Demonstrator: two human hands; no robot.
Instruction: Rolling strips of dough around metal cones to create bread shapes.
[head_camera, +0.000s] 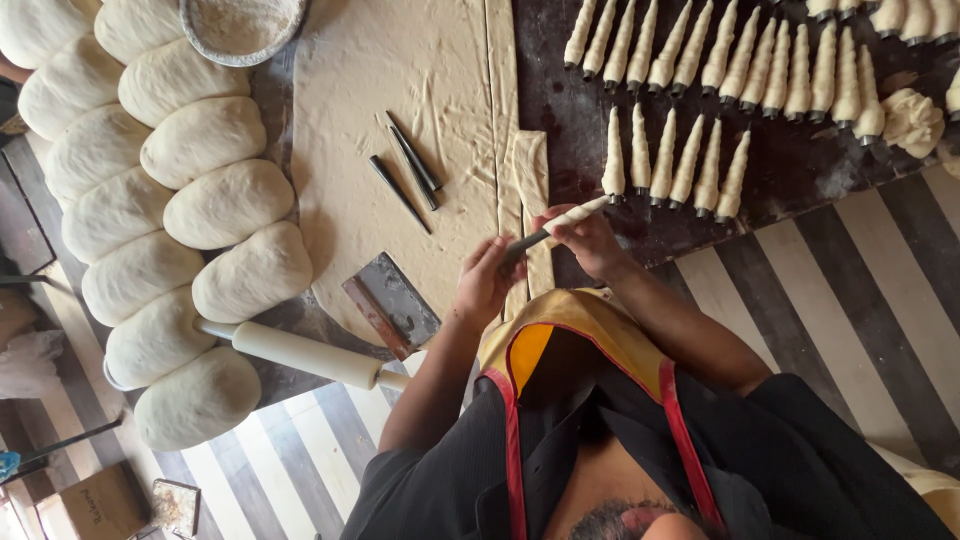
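Flour bowl (243, 28) and top dough cones (905, 15) edge-cropped.

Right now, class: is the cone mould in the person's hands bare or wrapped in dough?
Partly wrapped: the cone mould carries pale dough at its tip end, while the dark metal by the left hand is bare.

I see a bakery: dough loaves (205, 140), a rolling pin (305, 353), and rows of dough-wrapped cones (720, 55) on the worktable (800, 160).

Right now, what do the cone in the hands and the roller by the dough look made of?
Cone mould: looks like dark, dull metal, with a pale soft dough strip wound around its tip. Rolling pin: smooth and cream-coloured, probably wood or plastic; the look leaves it open.
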